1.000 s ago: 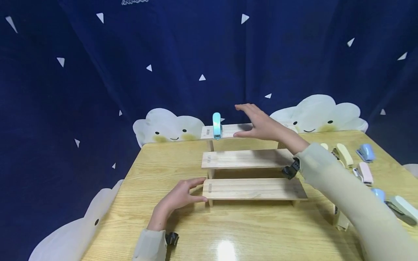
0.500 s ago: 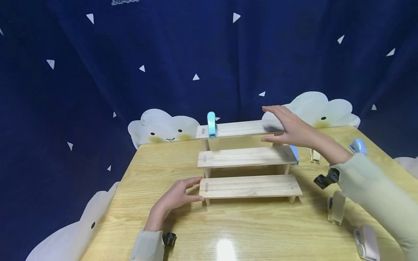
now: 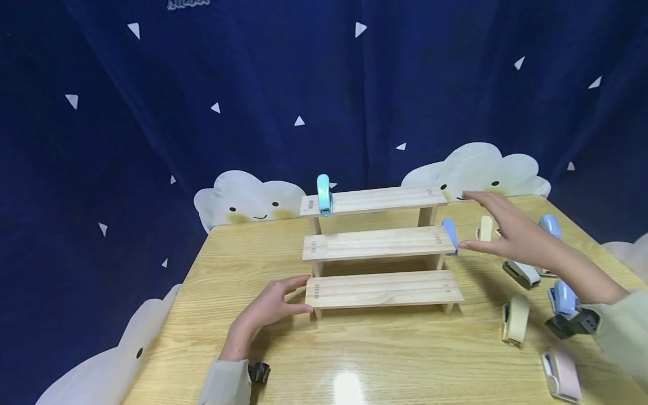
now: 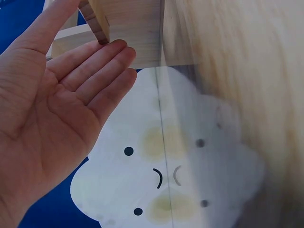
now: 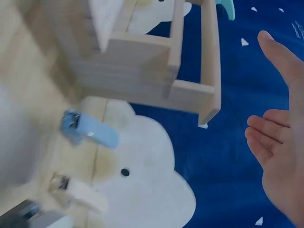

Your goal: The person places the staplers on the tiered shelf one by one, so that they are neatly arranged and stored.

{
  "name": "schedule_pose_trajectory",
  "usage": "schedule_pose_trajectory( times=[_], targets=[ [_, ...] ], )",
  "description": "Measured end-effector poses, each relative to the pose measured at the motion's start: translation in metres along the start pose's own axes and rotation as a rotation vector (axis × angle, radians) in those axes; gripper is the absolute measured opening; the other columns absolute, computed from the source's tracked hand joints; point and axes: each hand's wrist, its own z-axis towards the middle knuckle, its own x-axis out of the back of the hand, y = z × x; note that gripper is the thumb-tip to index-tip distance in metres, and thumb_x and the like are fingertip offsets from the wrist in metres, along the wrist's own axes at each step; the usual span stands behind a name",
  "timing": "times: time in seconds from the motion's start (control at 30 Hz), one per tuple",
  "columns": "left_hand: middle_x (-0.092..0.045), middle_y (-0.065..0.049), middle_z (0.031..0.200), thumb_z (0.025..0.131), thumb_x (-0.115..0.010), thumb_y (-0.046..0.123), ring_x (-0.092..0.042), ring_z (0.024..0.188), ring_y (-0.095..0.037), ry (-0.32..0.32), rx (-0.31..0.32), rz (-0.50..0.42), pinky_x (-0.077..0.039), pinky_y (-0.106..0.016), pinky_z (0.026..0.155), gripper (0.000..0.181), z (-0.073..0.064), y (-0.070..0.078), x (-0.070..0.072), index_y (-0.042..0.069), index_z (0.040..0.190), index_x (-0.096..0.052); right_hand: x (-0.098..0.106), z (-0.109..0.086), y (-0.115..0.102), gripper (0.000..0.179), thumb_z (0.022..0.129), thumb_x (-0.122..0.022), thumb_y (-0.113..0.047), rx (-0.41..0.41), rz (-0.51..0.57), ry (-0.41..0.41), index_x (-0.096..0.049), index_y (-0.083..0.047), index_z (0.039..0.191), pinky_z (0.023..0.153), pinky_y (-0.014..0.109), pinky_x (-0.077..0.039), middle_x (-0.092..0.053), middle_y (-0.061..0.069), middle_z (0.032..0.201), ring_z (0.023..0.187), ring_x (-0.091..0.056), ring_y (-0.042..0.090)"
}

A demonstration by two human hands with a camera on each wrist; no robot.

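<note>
A three-tier wooden step shelf (image 3: 379, 289) stands mid-table in the head view. On the left end of its top tier a turquoise stapler (image 3: 324, 197) sits upright. My left hand (image 3: 270, 304) is at the left end of the bottom tier, fingertips and thumb right at the board's edge. In the left wrist view its fingers (image 4: 90, 76) look straight beside the wood. My right hand (image 3: 513, 236) holds nothing; thumb and fingers are spread apart over the table, right of the shelf. A blue stapler (image 3: 449, 233) and a cream stapler (image 3: 485, 228) stand close by it.
More staplers lie on the right of the wooden table (image 3: 243, 253): a white-and-grey one (image 3: 523, 274), a blue one (image 3: 563, 298), a cream one (image 3: 515, 320) and a pink one (image 3: 563, 374). A dark blue curtain (image 3: 253, 67) with clouds hangs behind.
My right hand has moved from over the top tier rightward and down, off the shelf toward the staplers. The left hand stays at the bottom tier's end. The head view has shifted slightly.
</note>
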Motion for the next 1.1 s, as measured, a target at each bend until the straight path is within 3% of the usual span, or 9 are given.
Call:
schedule_pose_trajectory(
  times=[0.23, 0.4, 0.47, 0.57, 0.67, 0.77, 0.9, 0.93, 1.1],
  targets=[
    [-0.051, -0.012, 0.148, 0.081, -0.078, 0.039, -0.050, 0.135, -0.036, -0.005, -0.004, -0.007, -0.041, -0.050, 0.113, 0.076, 0.000, -0.002, -0.001, 0.008, 0.144, -0.048, -0.006, -0.040, 0.020, 0.098, 0.067, -0.089, -0.024, -0.024, -0.035, 0.050, -0.038, -0.010, 0.149, 0.102, 0.049, -0.039, -0.047, 0.021, 0.143, 0.128, -0.043, 0.037],
    [-0.050, -0.011, 0.148, 0.081, -0.078, 0.038, -0.049, 0.135, -0.035, -0.011, 0.000, -0.003, -0.042, -0.051, 0.112, 0.076, 0.000, -0.001, -0.001, 0.009, 0.145, -0.048, -0.010, -0.067, 0.030, 0.098, 0.069, -0.088, -0.025, -0.094, -0.012, 0.028, -0.035, -0.015, 0.151, 0.104, 0.059, -0.038, -0.046, 0.023, 0.145, 0.132, -0.040, 0.041],
    [-0.051, -0.011, 0.148, 0.081, -0.078, 0.038, -0.049, 0.136, -0.034, -0.010, 0.000, -0.003, -0.041, -0.050, 0.113, 0.076, -0.001, -0.001, -0.001, 0.009, 0.144, -0.049, -0.011, -0.076, 0.033, 0.098, 0.069, -0.088, -0.025, -0.113, 0.003, 0.018, -0.035, -0.016, 0.151, 0.094, 0.071, -0.035, -0.045, 0.025, 0.145, 0.133, -0.038, 0.048],
    [-0.050, -0.009, 0.148, 0.081, -0.079, 0.038, -0.049, 0.136, -0.033, -0.011, 0.010, -0.001, -0.041, -0.050, 0.114, 0.076, -0.001, 0.001, -0.001, 0.011, 0.144, -0.049, -0.016, -0.089, 0.036, 0.097, 0.067, -0.089, -0.025, -0.121, -0.007, 0.030, -0.038, -0.017, 0.150, 0.106, 0.064, -0.033, -0.047, 0.022, 0.144, 0.146, -0.029, 0.020],
    [-0.051, -0.009, 0.148, 0.080, -0.079, 0.038, -0.049, 0.136, -0.033, -0.007, 0.010, 0.000, -0.041, -0.050, 0.114, 0.075, -0.001, 0.001, -0.001, 0.011, 0.144, -0.049, -0.021, -0.101, 0.040, 0.098, 0.064, -0.091, -0.025, -0.081, -0.057, 0.061, -0.041, -0.014, 0.148, 0.119, 0.027, -0.024, -0.052, 0.020, 0.138, 0.137, -0.020, -0.012],
    [-0.051, -0.009, 0.148, 0.080, -0.079, 0.038, -0.049, 0.136, -0.033, -0.002, 0.011, -0.004, -0.040, -0.050, 0.114, 0.076, -0.001, 0.000, 0.000, 0.011, 0.144, -0.049, -0.026, -0.112, 0.043, 0.099, 0.064, -0.091, -0.026, -0.075, -0.066, 0.059, -0.040, -0.013, 0.148, 0.125, 0.027, -0.018, -0.052, 0.020, 0.137, 0.131, -0.013, -0.022],
    [-0.051, -0.009, 0.148, 0.080, -0.078, 0.039, -0.049, 0.136, -0.033, 0.001, 0.007, -0.005, -0.041, -0.050, 0.114, 0.076, 0.000, -0.001, 0.000, 0.011, 0.144, -0.049, -0.031, -0.126, 0.046, 0.098, 0.065, -0.090, -0.027, -0.094, -0.069, 0.039, -0.040, -0.013, 0.147, 0.116, 0.064, -0.024, -0.050, 0.023, 0.137, 0.138, -0.014, -0.013],
    [-0.051, -0.009, 0.148, 0.080, -0.078, 0.039, -0.049, 0.136, -0.033, 0.000, 0.008, -0.006, -0.040, -0.050, 0.114, 0.076, 0.000, -0.002, 0.000, 0.011, 0.144, -0.049, -0.033, -0.129, 0.046, 0.097, 0.064, -0.090, -0.028, -0.095, -0.080, 0.037, -0.041, -0.013, 0.147, 0.122, 0.054, -0.022, -0.051, 0.023, 0.137, 0.139, -0.017, -0.009],
    [-0.051, -0.009, 0.148, 0.080, -0.078, 0.039, -0.049, 0.136, -0.033, 0.001, 0.012, -0.003, -0.040, -0.050, 0.114, 0.076, 0.000, -0.001, 0.000, 0.011, 0.144, -0.049, -0.034, -0.139, 0.046, 0.095, 0.060, -0.092, -0.035, -0.115, -0.163, 0.003, -0.046, -0.007, 0.139, 0.097, 0.056, -0.045, -0.054, 0.023, 0.132, 0.125, -0.047, 0.033]
  ],
)
